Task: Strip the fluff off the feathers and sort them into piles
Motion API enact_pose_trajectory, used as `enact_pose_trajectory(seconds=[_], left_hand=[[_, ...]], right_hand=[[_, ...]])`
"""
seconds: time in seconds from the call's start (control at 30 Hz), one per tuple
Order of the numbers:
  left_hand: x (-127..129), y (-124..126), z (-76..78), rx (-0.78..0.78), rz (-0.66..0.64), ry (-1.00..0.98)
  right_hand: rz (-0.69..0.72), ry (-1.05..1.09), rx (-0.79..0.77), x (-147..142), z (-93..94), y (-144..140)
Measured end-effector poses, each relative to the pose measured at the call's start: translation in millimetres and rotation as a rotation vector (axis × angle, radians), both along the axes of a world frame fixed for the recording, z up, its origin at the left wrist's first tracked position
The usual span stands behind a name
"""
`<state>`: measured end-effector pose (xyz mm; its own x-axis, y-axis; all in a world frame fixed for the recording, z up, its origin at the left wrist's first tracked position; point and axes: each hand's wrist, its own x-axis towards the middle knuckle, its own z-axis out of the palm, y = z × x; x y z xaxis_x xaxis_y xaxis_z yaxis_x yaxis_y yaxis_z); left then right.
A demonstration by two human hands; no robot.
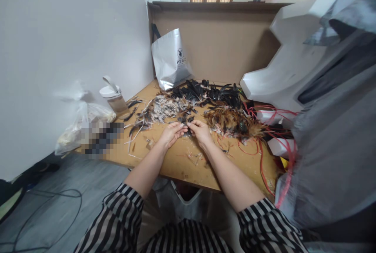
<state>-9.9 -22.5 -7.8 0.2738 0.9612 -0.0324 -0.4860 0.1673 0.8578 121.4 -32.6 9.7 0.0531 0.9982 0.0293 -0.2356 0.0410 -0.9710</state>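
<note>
Both my hands meet over the middle of a wooden table [179,159], their fingertips pinched close together. A small dark feather bunch [186,120] shows between and behind the fingers of my left hand [172,133] and my right hand [200,131]. Just past them lies a heap of black feathers [202,89]. Grey-white fluffy feathers [163,108] spread beyond my left hand. To the right of my right hand is a pile of brown feathers [232,121]. Scraps of red and white string [195,156] are scattered near my wrists.
A silver bag [170,59] stands at the back left. A lidded cup [114,98] and a clear plastic bag [79,125] sit on the left. Red strings [261,163] hang over the right side. White foam [267,80] and grey cloth [331,135] crowd the right.
</note>
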Motion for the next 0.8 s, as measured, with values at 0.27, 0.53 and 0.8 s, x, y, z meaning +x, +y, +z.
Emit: enact_pose_trajectory(seconds=[0.27,0.53,0.8], left_hand=[[1.9,-3.4,4.9,-0.028,-0.03,0.039],[3.4,-2.8,3.2,0.034,-0.01,0.174],[6.0,-3.0,-0.2,0.072,-0.028,0.254]], right_hand=[[-0.002,-0.032,0.056,-1.8,-2.3,0.2],[0.018,-0.113,0.082,2.5,-4.9,2.2],[0.037,-0.089,0.084,2.4,-5.1,1.8]])
